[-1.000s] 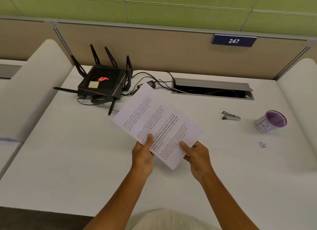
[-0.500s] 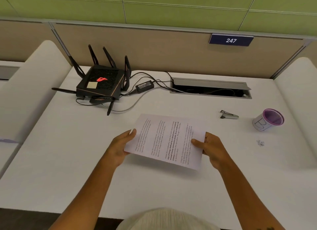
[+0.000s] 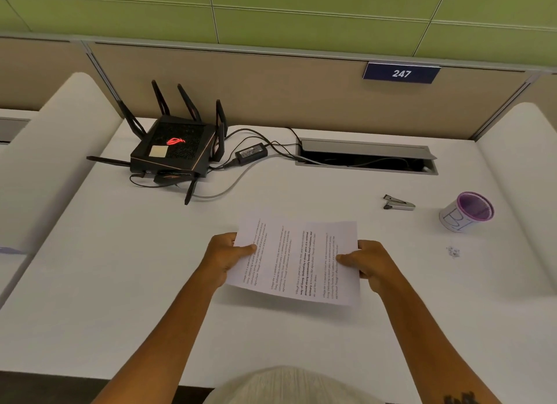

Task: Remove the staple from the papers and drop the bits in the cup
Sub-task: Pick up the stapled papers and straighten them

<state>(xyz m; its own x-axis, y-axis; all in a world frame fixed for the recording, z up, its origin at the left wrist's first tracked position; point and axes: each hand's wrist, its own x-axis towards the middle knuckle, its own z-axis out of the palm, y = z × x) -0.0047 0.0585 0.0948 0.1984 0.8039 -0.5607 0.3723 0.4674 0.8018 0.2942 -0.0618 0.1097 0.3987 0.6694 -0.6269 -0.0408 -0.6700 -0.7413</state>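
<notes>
Head view is showing both hands holding the papers just above the white desk, near the middle of its near half. The left hand is pinching the left edge of the papers, thumb lying on top of the sheet and fingers tucked underneath. The right hand is pinching the right edge the same way, thumb on the printed face. The sheet is lying sideways, so its lines of text are running from near to far, and the staple is too small to make out. To the right, a staple remover is resting on the desk, and further right a purple-rimmed cup is standing upright, well apart from the papers. A few small bits are lying on the desk just nearer than the cup. At far left a black router is glowing red, with cables running toward an open cable tray. A sign reading 247 is hanging on the partition.
</notes>
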